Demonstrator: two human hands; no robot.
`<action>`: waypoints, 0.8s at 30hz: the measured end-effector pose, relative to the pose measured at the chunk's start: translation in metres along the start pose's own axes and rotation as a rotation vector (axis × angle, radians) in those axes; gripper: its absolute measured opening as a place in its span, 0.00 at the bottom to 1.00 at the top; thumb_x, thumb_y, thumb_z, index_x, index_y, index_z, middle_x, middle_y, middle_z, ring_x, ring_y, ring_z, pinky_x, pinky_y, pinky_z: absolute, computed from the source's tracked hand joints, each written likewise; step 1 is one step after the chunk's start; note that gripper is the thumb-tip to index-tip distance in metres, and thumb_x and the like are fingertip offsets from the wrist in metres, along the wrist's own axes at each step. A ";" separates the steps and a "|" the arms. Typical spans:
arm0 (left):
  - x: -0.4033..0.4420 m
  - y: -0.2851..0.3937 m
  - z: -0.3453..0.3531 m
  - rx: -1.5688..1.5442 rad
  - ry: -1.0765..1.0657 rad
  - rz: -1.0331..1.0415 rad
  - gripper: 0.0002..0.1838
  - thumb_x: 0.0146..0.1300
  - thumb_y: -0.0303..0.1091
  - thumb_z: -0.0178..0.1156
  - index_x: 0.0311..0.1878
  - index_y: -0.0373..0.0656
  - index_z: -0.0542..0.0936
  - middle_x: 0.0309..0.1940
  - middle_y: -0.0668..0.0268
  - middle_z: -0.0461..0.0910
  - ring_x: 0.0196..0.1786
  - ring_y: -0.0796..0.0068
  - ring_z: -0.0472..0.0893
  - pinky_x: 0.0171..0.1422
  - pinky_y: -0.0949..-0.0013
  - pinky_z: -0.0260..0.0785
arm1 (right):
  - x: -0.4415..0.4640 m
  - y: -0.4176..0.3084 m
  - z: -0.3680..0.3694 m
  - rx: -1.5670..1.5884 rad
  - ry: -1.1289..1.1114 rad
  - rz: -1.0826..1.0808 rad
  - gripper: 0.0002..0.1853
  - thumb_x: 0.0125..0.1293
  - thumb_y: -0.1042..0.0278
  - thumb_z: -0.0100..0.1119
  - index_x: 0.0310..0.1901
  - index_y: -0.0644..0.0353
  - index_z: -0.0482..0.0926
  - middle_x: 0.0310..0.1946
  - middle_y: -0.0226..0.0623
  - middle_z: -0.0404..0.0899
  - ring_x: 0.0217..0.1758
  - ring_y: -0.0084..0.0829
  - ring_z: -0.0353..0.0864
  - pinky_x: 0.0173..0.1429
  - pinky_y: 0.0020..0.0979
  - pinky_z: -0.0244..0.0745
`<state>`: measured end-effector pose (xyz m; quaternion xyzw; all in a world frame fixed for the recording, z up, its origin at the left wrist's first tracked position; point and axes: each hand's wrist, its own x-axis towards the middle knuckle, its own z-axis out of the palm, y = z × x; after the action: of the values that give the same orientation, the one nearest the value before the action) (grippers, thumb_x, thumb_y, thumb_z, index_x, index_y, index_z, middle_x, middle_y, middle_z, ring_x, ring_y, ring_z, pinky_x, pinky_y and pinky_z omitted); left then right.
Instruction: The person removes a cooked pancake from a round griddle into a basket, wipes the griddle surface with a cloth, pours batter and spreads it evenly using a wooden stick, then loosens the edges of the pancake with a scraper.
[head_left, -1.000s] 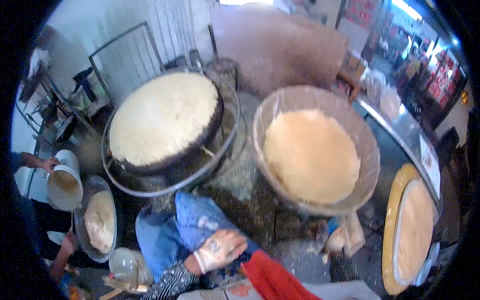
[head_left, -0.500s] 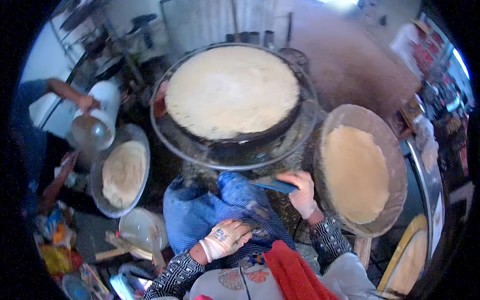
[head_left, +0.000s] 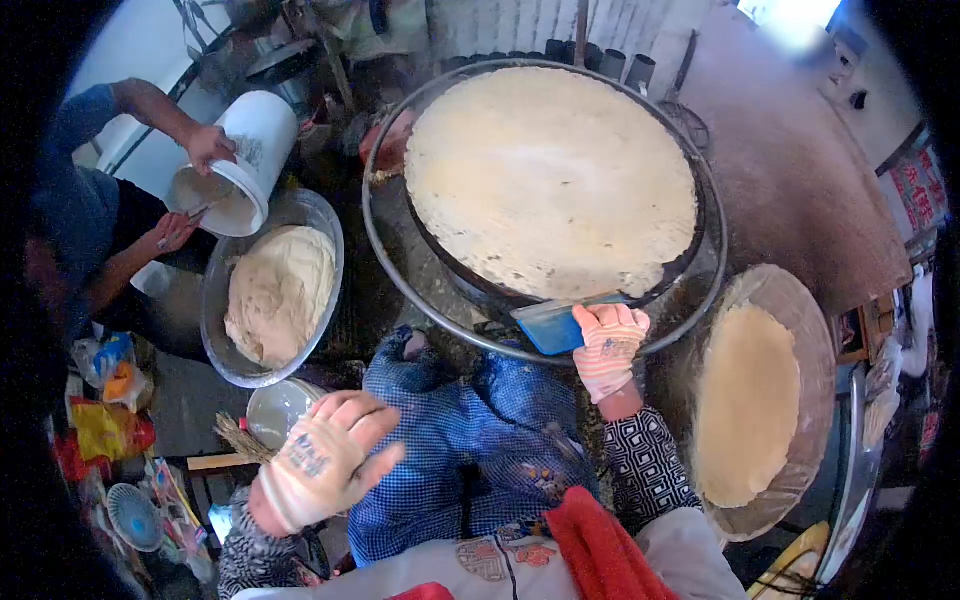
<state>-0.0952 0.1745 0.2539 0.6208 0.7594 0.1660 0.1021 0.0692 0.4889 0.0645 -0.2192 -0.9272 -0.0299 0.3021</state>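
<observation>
Blue scraper (head_left: 550, 331) juts L of R hand (head_left: 609, 352) pinching it; L hand (head_left: 325, 460) spread, well apart.

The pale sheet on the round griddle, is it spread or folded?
Spread: the pale sheet covers nearly the whole griddle, lying flat, no fold visible.

Blue scraper (head_left: 550, 330) partly hidden by right hand (head_left: 610, 350); yellow tray (head_left: 806, 550) cut off at bottom.

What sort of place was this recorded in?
Probably a small food workshop or kitchen making large flatbreads or pancakes, judging by the dark round griddle covered by a pale sheet, the basin of dough, and the broad basket holding another flat sheet.
</observation>
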 end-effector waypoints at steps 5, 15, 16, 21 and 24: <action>0.006 -0.027 -0.056 -0.431 -0.193 0.006 0.17 0.68 0.38 0.62 0.54 0.39 0.78 0.48 0.53 0.80 0.53 0.54 0.80 0.58 0.57 0.73 | 0.012 -0.010 -0.006 0.003 -0.027 0.011 0.18 0.41 0.66 0.62 0.39 0.43 0.84 0.36 0.22 0.80 0.44 0.31 0.77 0.53 0.42 0.61; 0.155 -0.330 0.103 0.682 0.174 -0.124 0.25 0.62 0.27 0.50 0.65 0.47 0.70 0.72 0.60 0.64 0.77 0.59 0.58 0.79 0.50 0.49 | 0.014 -0.007 -0.001 -0.023 0.078 -0.113 0.10 0.50 0.65 0.62 0.36 0.46 0.80 0.31 0.27 0.78 0.38 0.34 0.76 0.48 0.43 0.61; 0.170 -0.337 0.112 0.754 0.121 -0.070 0.25 0.62 0.28 0.50 0.64 0.47 0.71 0.72 0.61 0.64 0.77 0.60 0.58 0.79 0.50 0.48 | 0.011 -0.006 0.003 -0.055 0.048 -0.086 0.09 0.50 0.65 0.62 0.35 0.45 0.80 0.30 0.28 0.77 0.37 0.34 0.76 0.48 0.43 0.62; 0.194 -0.317 0.139 0.903 -0.265 0.007 0.10 0.57 0.35 0.57 0.34 0.48 0.87 0.44 0.63 0.84 0.60 0.62 0.75 0.77 0.54 0.51 | 0.012 -0.004 0.005 -0.101 -0.018 -0.022 0.05 0.51 0.63 0.64 0.31 0.44 0.78 0.28 0.29 0.75 0.37 0.36 0.76 0.49 0.43 0.62; 0.177 -0.294 0.155 0.900 -0.215 0.003 0.07 0.51 0.38 0.62 0.28 0.51 0.88 0.29 0.69 0.84 0.45 0.68 0.79 0.56 0.62 0.65 | 0.017 -0.004 0.009 -0.104 -0.033 -0.007 0.04 0.53 0.64 0.63 0.30 0.46 0.77 0.29 0.31 0.75 0.38 0.37 0.75 0.51 0.43 0.61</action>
<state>-0.3430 0.3152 0.0089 0.6181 0.7401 -0.2454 -0.0999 0.0504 0.4934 0.0673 -0.2319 -0.9300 -0.0756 0.2749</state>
